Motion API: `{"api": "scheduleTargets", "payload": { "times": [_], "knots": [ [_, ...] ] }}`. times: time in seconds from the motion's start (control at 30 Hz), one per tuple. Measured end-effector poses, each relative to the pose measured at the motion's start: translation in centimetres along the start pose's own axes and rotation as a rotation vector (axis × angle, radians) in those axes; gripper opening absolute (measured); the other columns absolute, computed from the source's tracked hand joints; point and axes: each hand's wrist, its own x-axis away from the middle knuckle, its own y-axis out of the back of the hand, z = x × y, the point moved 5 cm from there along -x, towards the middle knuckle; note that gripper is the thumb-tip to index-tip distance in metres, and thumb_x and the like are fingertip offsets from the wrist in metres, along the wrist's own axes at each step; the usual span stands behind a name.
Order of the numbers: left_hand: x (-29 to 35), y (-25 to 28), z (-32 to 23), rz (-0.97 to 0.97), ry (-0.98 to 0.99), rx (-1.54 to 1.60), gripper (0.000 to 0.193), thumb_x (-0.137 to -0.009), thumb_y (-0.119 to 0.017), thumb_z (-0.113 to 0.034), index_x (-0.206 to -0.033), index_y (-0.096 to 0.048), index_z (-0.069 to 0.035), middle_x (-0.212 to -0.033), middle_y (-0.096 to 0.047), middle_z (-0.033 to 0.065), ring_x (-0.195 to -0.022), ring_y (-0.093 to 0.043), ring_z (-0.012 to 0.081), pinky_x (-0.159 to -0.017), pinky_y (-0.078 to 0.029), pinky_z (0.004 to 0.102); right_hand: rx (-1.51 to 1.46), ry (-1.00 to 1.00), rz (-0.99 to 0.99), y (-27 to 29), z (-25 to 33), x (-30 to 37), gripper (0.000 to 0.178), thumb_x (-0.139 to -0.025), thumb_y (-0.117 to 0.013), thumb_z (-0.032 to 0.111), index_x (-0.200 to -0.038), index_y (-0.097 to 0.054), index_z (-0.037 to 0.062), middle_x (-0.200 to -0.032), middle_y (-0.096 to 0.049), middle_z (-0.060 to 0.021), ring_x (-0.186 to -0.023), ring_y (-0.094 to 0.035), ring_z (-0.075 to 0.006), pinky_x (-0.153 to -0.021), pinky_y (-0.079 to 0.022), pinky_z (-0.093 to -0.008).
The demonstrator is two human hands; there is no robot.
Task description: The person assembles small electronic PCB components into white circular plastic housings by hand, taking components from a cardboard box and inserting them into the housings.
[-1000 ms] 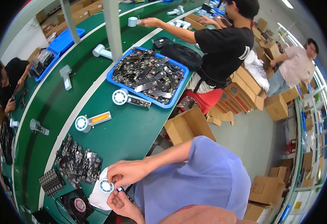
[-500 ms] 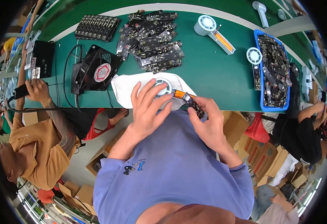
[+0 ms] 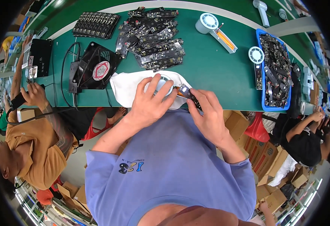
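Note:
A light-blue handheld fan [image 3: 163, 86] lies at the table's near edge over a white cloth [image 3: 122, 87]. The fingers of my left hand [image 3: 150, 98] curl over its round head and cover much of it. A narrow black circuit board [image 3: 185, 90] is pinched between the thumb and fingers of my right hand [image 3: 207, 113]. Its far end sits against the fan's handle, where a bit of orange shows. My fingers hide the board's near end, and I cannot tell whether it is seated in the handle.
Loose circuit boards [image 3: 159, 45] are heaped ahead, beside a neat stack of boards [image 3: 96, 25]. A black cooling fan [image 3: 97, 67] stands left. To the right are an opened handheld fan [image 3: 209, 23] and a blue basket [image 3: 263, 98] of boards. A co-worker [image 3: 37, 147] sits at left.
My left hand has closed further over the fan head. The board in my right hand has tilted and moved slightly left, covering more of the orange part of the handle.

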Motion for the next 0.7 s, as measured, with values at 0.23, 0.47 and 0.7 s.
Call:
{"api": "scheduleTargets", "payload": {
  "times": [0.23, 0.47, 0.7],
  "knots": [
    [-0.2, 0.6, 0.3, -0.034, -0.112, 0.053, 0.028, -0.085, -0.072, -0.019, -0.112, -0.075, -0.013, -0.127, -0.064, 0.0054, -0.12, -0.059, 0.037, -0.095, -0.049, 0.0509, -0.04, -0.051, 0.007, 0.1, -0.1, -0.2, 0.032, -0.088, -0.078, 0.002, -0.119, -0.069, -0.0059, -0.109, -0.068, -0.0186, -0.093, -0.068, -0.0356, -0.08, -0.057, -0.0434],
    [-1.1, 0.7, -0.2, 0.202, -0.14, -0.034, 0.023, -0.083, -0.069, -0.016, -0.105, -0.071, -0.01, -0.124, -0.063, 0.0057, -0.119, -0.057, 0.0373, -0.093, -0.047, 0.0501, -0.007, 0.012, 0.019, -0.2, -0.1, 0.3, 0.034, -0.088, -0.078, 0.002, -0.119, -0.07, -0.0068, -0.108, -0.068, -0.0183, -0.093, -0.068, -0.0352, -0.079, -0.057, -0.0428],
    [-0.6, 0.2, 1.7, 0.039, 0.035, 0.267, 0.029, -0.081, -0.078, -0.015, -0.109, -0.069, -0.012, -0.123, -0.062, 0.0045, -0.119, -0.057, 0.033, -0.094, -0.045, 0.0473, 0.041, 0.142, 0.086, 0.0, 0.3, -1.2, 0.035, -0.085, -0.077, -0.002, -0.119, -0.07, -0.0076, -0.11, -0.068, -0.0152, -0.092, -0.066, -0.0325, -0.078, -0.056, -0.0426]
  ]
}}
